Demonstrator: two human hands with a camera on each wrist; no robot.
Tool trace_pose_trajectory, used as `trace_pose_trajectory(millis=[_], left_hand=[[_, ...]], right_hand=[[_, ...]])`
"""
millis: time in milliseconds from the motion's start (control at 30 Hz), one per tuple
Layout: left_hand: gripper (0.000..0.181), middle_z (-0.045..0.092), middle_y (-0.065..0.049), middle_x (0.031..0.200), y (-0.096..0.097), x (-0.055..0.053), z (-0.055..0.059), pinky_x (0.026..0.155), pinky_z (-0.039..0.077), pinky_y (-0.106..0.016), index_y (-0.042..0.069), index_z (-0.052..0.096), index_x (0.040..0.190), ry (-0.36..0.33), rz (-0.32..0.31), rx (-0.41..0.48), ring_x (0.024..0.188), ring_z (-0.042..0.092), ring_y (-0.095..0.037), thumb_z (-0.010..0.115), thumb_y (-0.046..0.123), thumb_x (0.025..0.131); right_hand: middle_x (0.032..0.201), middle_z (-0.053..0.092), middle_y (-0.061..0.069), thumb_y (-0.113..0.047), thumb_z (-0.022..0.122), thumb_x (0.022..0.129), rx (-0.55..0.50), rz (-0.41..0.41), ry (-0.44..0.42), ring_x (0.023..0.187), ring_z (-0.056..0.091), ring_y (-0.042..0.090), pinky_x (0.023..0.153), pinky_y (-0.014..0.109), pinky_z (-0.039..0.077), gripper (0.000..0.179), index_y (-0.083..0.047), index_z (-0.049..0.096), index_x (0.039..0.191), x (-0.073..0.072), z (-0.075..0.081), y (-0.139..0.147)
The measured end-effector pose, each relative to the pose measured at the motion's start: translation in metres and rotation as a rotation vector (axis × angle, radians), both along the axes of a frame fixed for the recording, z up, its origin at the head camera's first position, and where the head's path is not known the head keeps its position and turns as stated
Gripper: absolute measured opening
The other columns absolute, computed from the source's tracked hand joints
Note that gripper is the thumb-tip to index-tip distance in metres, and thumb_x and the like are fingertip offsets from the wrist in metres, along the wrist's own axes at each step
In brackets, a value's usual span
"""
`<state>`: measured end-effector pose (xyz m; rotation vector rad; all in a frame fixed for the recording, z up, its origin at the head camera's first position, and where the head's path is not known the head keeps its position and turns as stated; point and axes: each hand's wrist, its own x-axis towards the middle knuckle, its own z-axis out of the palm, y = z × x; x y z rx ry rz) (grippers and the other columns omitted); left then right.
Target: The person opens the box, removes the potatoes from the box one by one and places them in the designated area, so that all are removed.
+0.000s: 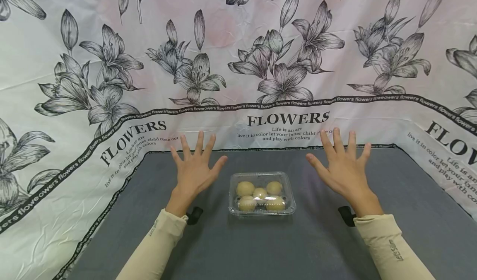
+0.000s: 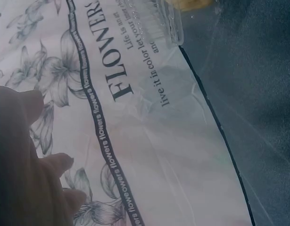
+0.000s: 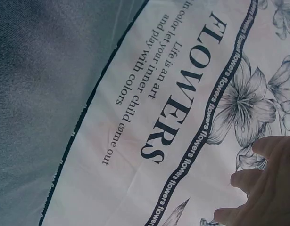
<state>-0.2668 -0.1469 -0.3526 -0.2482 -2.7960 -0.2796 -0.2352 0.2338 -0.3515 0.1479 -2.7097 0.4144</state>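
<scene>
Between my two raised hands, a clear plastic box (image 1: 262,175) with several round pale-yellow items (image 1: 245,188) inside sits on the grey table. Its lid looks closed over them. To the box's left, my left hand (image 1: 194,170) is held up with fingers spread and straight, holding nothing. My right hand (image 1: 344,172) mirrors it on the other side, fingers also spread and touching nothing. Part of the box (image 2: 175,28) shows at the top of the left wrist view. Only a few fingers of each hand show in the wrist views.
A grey tabletop (image 1: 261,247) spreads under the hands. White cloth (image 1: 208,126) printed with black flowers and lettering hangs behind and along both sides of it. Dark wrist straps (image 1: 347,216) sit by the cream sleeves (image 1: 387,242).
</scene>
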Motion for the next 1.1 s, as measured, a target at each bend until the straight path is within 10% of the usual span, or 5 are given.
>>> trace_pose_trajectory(millis=[667, 1100], left_hand=[[0.078, 0.026, -0.006, 0.170, 0.000, 0.010, -0.011, 0.122, 0.005, -0.071, 0.031, 0.034, 0.161, -0.023, -0.066, 0.074, 0.156, 0.007, -0.050, 0.045, 0.073, 0.096], [0.076, 0.038, -0.008, 0.164, -0.005, 0.014, -0.034, 0.123, 0.014, -0.068, 0.024, 0.040, 0.158, -0.036, -0.222, 0.138, 0.156, 0.019, -0.045, 0.055, 0.066, 0.095]], right_hand=[[0.170, 0.015, 0.021, -0.056, 0.046, 0.104, -0.110, 0.205, -0.077, 0.156, -0.003, 0.051, 0.114, 0.078, -0.009, 0.077, -0.024, 0.011, 0.166, 0.007, -0.015, 0.007], [0.167, 0.027, 0.017, -0.043, 0.058, 0.103, -0.135, 0.360, -0.031, 0.154, 0.015, 0.048, 0.115, 0.075, 0.007, 0.074, -0.024, 0.022, 0.164, 0.006, -0.037, -0.004]])
